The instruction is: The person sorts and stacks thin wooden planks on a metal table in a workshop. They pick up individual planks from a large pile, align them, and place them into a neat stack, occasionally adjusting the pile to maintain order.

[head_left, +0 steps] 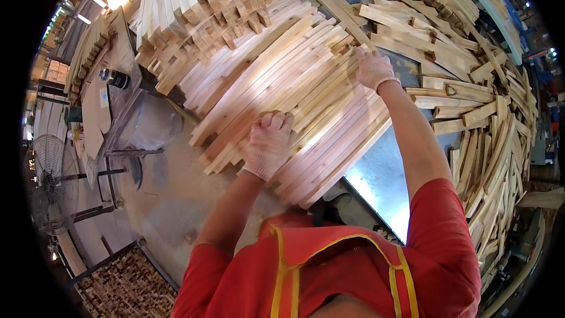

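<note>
Many pale wooden strips lie side by side in a slanting layer in front of me, running from lower left to upper right. My left hand, in a whitish knit glove, rests over their near-left part with its fingers curled around the end of a wooden strip. At the far right ends of the strips, my right hand, gloved the same way, has its fingers bent over a strip's other end. The fingertips of both hands are partly hidden among the wood.
Beyond the layer rises a stack of thicker wooden bars. Loose strips are heaped along the right. A shiny metal tabletop shows beneath. On the left are a floor fan, a dark cylinder and a bin of offcuts.
</note>
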Motion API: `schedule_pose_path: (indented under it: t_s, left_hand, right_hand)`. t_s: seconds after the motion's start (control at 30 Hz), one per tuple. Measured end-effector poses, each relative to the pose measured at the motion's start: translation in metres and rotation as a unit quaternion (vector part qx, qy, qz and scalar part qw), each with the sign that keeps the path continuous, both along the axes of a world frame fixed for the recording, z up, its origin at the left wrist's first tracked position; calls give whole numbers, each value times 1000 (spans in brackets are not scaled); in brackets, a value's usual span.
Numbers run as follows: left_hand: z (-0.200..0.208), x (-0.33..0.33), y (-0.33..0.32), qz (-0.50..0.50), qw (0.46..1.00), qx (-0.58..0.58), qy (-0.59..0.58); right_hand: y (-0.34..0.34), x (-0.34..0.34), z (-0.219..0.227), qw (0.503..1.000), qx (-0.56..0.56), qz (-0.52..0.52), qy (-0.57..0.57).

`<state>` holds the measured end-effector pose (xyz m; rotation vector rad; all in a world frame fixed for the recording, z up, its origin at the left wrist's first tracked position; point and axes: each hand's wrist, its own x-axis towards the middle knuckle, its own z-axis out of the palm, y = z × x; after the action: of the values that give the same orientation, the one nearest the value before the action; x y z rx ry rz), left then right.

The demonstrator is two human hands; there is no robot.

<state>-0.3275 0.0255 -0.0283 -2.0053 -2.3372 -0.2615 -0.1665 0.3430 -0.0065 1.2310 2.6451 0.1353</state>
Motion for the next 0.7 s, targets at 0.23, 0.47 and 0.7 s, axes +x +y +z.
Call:
schedule_pose_path:
  t_s: [0.23, 0.47, 0.7]
  left_hand:
    - [22, -1, 28, 77, 988, -89, -97]
    - [121, -36, 97, 105, 967, -122, -198]
    - [17, -138, 58, 165, 977, -125, -48]
  right_hand:
    - [-40, 55, 34, 828, -294, -8, 478]
    - [-184, 153, -36, 720, -414, -394, 395]
    - [-236, 120, -93, 592, -488, -353, 536]
